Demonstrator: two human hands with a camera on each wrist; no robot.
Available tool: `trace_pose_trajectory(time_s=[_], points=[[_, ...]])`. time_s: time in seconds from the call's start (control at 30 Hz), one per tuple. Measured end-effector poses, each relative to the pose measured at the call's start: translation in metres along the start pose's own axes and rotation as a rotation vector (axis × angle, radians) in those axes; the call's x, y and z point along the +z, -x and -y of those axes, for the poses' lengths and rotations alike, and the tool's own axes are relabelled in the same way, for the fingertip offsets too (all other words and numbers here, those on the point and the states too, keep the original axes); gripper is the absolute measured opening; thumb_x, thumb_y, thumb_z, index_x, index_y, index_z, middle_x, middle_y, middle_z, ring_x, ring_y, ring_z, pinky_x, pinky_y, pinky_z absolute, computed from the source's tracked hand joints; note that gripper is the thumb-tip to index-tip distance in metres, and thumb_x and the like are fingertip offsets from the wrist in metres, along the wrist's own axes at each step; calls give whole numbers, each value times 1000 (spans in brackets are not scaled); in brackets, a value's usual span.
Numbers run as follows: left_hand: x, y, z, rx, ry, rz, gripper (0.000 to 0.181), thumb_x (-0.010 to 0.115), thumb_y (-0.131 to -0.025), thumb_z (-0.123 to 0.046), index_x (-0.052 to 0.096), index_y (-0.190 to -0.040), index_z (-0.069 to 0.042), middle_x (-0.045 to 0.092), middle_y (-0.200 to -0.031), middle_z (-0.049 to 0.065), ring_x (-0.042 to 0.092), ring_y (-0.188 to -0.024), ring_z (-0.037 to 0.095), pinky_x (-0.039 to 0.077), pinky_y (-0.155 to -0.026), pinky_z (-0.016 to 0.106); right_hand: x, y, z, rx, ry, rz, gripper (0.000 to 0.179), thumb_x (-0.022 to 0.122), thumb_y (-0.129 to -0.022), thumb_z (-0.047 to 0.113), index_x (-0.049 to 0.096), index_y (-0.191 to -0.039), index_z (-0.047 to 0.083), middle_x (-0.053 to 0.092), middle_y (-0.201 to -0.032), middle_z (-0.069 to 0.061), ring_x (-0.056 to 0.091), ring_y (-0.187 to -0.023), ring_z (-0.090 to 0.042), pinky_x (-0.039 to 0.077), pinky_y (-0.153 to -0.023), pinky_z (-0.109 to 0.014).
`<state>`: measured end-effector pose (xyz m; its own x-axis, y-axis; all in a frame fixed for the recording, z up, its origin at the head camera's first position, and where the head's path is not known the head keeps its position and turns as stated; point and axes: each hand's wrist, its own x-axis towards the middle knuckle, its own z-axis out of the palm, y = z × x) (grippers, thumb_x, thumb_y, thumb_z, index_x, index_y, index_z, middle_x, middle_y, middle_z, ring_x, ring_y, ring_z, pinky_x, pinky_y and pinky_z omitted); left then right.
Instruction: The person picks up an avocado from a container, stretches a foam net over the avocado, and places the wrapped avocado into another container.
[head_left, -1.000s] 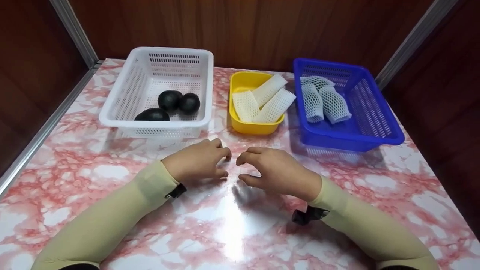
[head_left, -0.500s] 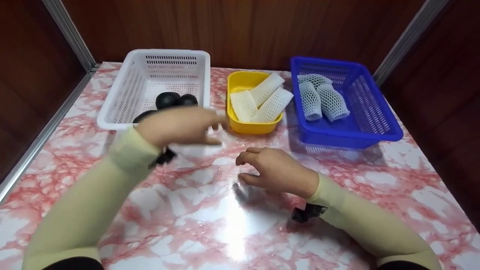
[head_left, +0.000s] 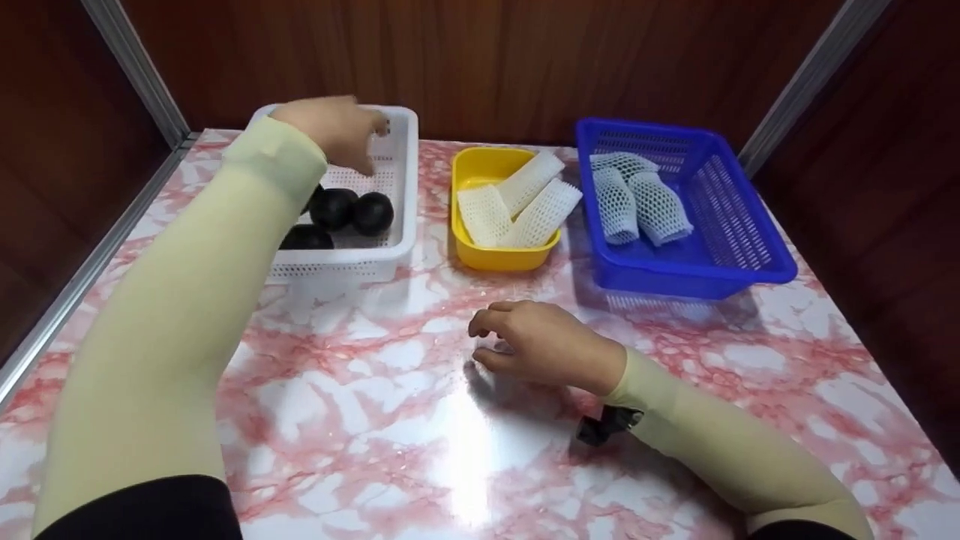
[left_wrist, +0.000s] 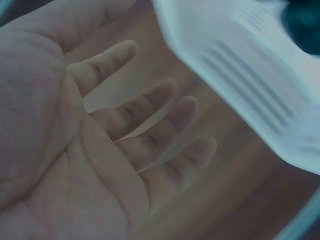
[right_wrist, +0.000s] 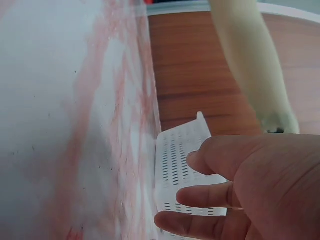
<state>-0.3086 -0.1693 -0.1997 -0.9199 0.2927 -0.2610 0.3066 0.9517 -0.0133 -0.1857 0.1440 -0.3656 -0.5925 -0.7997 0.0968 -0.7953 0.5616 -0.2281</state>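
Above the back of the white basket [head_left: 409,180] my left hand [head_left: 334,129] hovers, its spread fingers and bare palm showing in the left wrist view. Several dark, smooth avocado-like fruits [head_left: 373,214] lie in that basket, partly covered by my left forearm. My right hand [head_left: 544,345] stays low over the middle of the table, fingers loosely bent and holding nothing. Beyond it, the yellow bin [head_left: 504,259] holds white foam net sleeves [head_left: 551,212]. In the blue basket [head_left: 697,274] at the right lie several net-wrapped items [head_left: 660,206].
The red-and-white marbled table [head_left: 360,420] carries all three containers in a row along its back. A dark wood panel [head_left: 495,67] stands right behind them, with metal-edged side panels left and right.
My left hand has risen from the table's middle and moved forward and left, over the white basket. The right hand has stayed in place. The containers' contents look unchanged.
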Motion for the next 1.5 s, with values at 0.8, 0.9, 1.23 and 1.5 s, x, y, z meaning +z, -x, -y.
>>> trace_pose_trajectory(time_s=[0.8, 0.9, 1.23, 1.5], points=[[48, -16, 54, -254, 197, 233, 94, 84, -92, -36, 35, -172, -24, 24, -179, 26, 30, -161, 41, 31, -133, 57, 3, -8, 0, -25, 21, -10, 26, 69, -104, 32, 77, -121, 14, 78, -111, -3, 73, -88, -19, 63, -81, -42], [53, -18, 53, -255, 225, 242, 92, 84, -93, -32, 37, -171, -22, 29, -177, 25, 33, -158, 41, 31, -133, 57, 3, -9, 0, -31, 18, -7, 27, 69, -104, 32, 77, -121, 13, 79, -112, -3, 74, -89, -20, 63, -81, -43], [69, -25, 55, -213, 247, 227, 81, 81, -96, -22, 42, -167, -17, 46, -161, 23, 41, -137, 38, 36, -128, 58, 4, -10, -1, -27, 17, 10, 26, 72, -103, 33, 77, -120, 13, 78, -108, -4, 72, -85, -21, 63, -80, -44], [72, -27, 62, -177, 196, 220, 80, 81, -94, -24, 44, -165, -19, 47, -158, 24, 44, -132, 38, 41, -120, 56, 6, -11, -2, -29, 11, 15, 26, 73, -103, 34, 77, -118, 14, 76, -103, -1, 69, -82, -18, 62, -78, -41]])
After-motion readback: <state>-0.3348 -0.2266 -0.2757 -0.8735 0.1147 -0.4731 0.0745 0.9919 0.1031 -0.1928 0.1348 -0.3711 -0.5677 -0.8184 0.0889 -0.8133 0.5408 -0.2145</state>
